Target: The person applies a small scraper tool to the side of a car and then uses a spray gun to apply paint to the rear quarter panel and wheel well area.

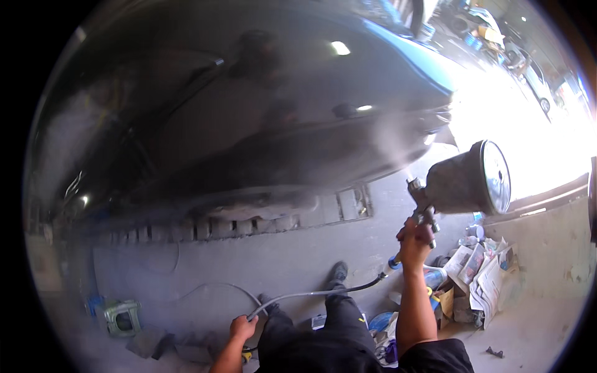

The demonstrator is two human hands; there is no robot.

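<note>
My right hand (415, 242) is wrapped round the handle of a spray gun (421, 198), raised at the right. On the gun sits a large grey paint cup (463, 180) with a round lid. A pale mist leaves the nozzle toward the glossy dark car body panel (298, 105), whose lower edge is just beyond the gun. From the gun's handle a grey air hose (323, 292) runs left across my legs. My left hand (242, 327) is closed round this hose, low in front of me.
Paper, cardboard and containers lie in a heap (485, 273) by the right wall. A slatted floor grate (249, 227) runs beneath the panel. At the lower left stands a green-and-white container (123, 318). Bright light floods the opening at the upper right, with a car (538, 84) beyond.
</note>
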